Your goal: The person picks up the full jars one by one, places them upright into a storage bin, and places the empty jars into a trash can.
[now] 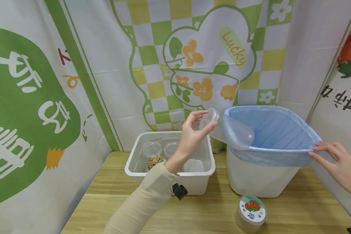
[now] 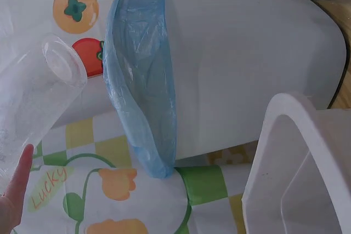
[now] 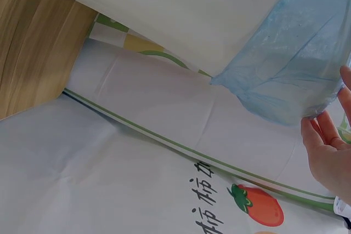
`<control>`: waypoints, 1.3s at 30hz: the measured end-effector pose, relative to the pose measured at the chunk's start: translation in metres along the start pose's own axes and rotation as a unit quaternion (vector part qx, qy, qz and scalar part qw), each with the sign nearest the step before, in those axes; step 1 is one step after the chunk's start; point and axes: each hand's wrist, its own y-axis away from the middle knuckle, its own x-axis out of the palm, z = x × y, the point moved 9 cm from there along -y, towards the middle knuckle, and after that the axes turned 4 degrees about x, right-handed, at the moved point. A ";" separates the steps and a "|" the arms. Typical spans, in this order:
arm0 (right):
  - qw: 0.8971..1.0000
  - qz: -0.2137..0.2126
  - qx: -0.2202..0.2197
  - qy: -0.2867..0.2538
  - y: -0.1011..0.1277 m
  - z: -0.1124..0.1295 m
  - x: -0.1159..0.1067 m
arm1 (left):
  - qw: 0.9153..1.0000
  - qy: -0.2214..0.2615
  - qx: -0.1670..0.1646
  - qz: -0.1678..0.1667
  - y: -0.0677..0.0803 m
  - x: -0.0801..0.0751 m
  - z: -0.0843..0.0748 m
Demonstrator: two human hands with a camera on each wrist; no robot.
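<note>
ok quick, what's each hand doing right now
Left hand: holds the empty clear jar, tipped over the bin.
Right hand: fingers fairly straight, touching the blue bag liner at the bin's rim; open.

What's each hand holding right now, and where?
Left hand grips the clear jar by its base end, tipped over the bin. Right hand touches the blue liner at the rim.

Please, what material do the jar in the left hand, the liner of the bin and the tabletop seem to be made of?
Jar: probably clear plastic, slightly frosted; the bin shows through it.
Liner: thin blue plastic film, wrinkled and translucent, folded over the white bin's rim.
Tabletop: light wood or wood-look laminate, with visible grain and plank seams.
</note>
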 end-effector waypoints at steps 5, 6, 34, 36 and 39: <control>1.000 -0.004 -0.003 0.002 0.000 0.000 -0.001 | 0.999 -0.044 0.014 0.012 -0.012 0.011 -0.002; 1.000 -0.005 -0.004 0.004 0.000 0.000 -0.001 | 0.998 -0.053 0.015 0.014 -0.014 0.013 -0.002; 1.000 -0.008 -0.009 0.012 -0.001 -0.001 0.000 | 0.962 -0.213 0.028 0.167 -0.049 0.093 0.016; 1.000 -0.008 -0.008 0.008 -0.001 -0.002 0.000 | 0.955 -0.229 0.030 0.187 -0.050 0.098 0.018; 1.000 -0.008 -0.006 0.003 -0.001 -0.002 0.000 | 0.946 -0.247 0.030 0.208 -0.051 0.102 0.021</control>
